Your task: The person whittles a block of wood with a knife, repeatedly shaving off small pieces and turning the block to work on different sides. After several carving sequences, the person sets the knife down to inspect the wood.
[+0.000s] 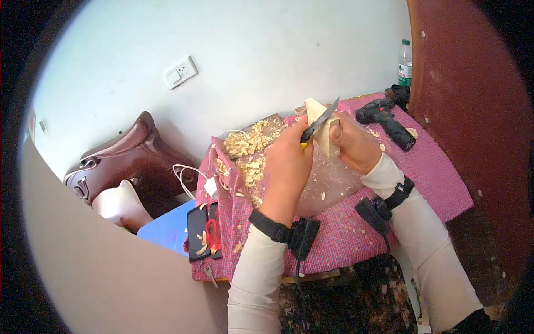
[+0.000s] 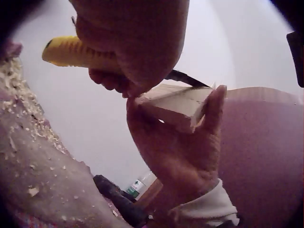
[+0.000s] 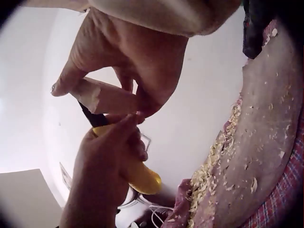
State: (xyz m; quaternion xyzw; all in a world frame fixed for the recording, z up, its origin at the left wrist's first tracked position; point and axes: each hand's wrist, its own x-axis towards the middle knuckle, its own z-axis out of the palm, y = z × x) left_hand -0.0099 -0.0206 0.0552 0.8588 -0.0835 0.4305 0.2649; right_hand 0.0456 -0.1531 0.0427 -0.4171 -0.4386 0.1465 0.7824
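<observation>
My left hand (image 1: 290,164) grips a utility knife (image 2: 80,52) by its yellow handle, fingers wrapped around it. The dark blade (image 1: 325,118) slants up across a pale block of wood (image 1: 326,143). In the left wrist view the blade lies along the block's upper face, near one edge. My right hand (image 1: 359,143) holds the block between thumb and fingers, as the right wrist view also shows. Both hands are close together above a board (image 1: 328,183) strewn with wood shavings (image 1: 253,167). The left palm hides part of the knife handle.
A black power drill (image 1: 392,125) lies on the pink checked cloth (image 1: 439,172) at right, with a plastic bottle (image 1: 405,69) behind it. Phones (image 1: 197,231), red cord (image 1: 213,234) and keys (image 1: 208,273) sit at the left front edge. A white charger (image 1: 210,186) lies nearby.
</observation>
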